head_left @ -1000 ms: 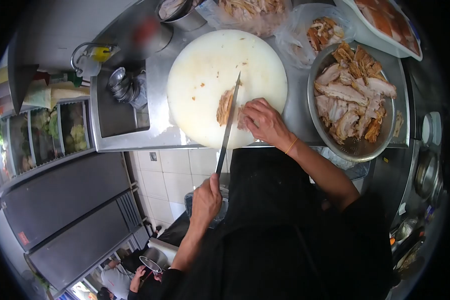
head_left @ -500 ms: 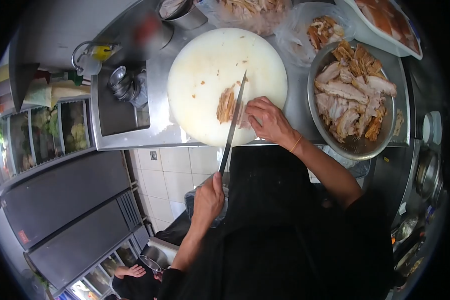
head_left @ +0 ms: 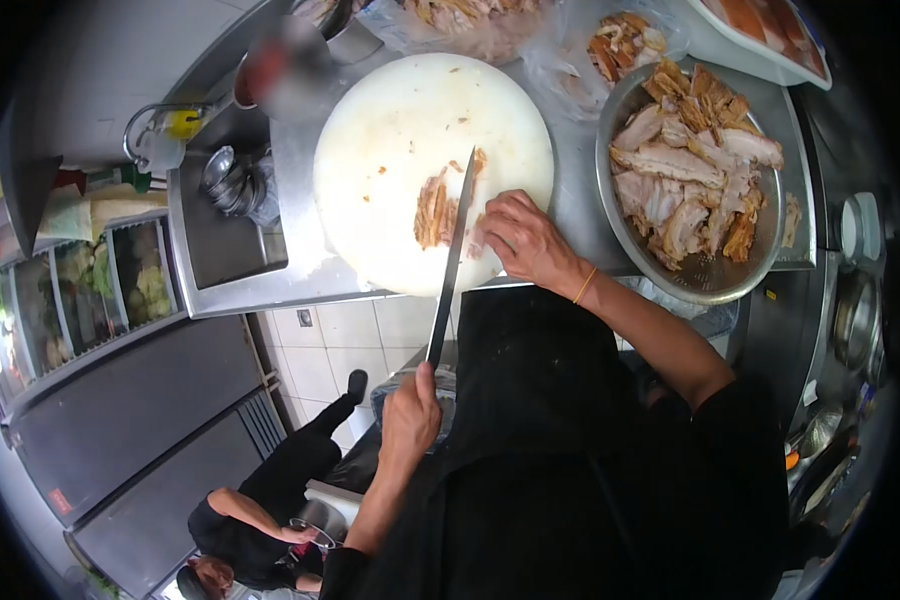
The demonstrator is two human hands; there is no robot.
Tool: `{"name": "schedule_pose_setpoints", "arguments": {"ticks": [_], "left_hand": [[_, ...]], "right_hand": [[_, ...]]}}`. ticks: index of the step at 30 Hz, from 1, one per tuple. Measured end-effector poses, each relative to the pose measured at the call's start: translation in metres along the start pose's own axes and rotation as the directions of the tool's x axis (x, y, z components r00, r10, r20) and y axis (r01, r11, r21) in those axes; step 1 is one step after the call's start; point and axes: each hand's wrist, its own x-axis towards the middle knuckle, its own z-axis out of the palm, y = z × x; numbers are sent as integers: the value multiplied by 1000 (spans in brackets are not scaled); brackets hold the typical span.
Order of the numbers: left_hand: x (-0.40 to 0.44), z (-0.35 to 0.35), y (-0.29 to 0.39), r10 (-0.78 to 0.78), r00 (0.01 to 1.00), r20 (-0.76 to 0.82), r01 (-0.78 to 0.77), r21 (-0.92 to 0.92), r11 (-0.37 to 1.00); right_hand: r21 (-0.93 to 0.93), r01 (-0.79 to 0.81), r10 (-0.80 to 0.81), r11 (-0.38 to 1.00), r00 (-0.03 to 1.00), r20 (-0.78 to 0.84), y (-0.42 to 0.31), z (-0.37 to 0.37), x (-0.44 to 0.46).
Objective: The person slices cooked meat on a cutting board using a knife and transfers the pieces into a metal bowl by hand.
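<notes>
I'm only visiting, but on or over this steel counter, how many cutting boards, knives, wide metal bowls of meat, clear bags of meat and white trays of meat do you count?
Cutting board: 1
Knife: 1
Wide metal bowl of meat: 1
Clear bags of meat: 2
White tray of meat: 1
Total: 6

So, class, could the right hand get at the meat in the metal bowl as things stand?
Probably yes: the meat lies uncovered in the bowl, and only the cutting board and bare counter seem to separate it from the right hand, which would have to leave the small piece beside the knife.
</notes>
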Motion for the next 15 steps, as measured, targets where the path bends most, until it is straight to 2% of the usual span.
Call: {"name": "schedule_pose_setpoints", "arguments": {"ticks": [1,5,9,11,12,14,15], "left_hand": [[-13,-2,-6,-53,998,24,52,19,998],[-38,11,-30,-27,999,29,23,129,991],[10,26,-6,110,991,-77,-107,44,993],[32,22,2,71,985,-155,-77,-31,997],[41,20,-7,28,985,-172,-46,-101,994],[35,9,-12,-62,986,-158,24,-228,973],[25,-4,-1,-103,985,-141,57,-294,954]], "right_hand": [[6,-6,6,1000,1000,-10,0,0,-1],[41,2,0,999,999,-47,-3,5,0],[6,74,-74,997,996,-48,-1,10,3],[-109,81,-84,991,996,-16,9,25,0],[-137,47,-60,989,994,-91,4,29,4],[-221,1,-22,975,995,-93,5,42,14],[-139,-16,10,990,999,-42,3,40,21]]}}
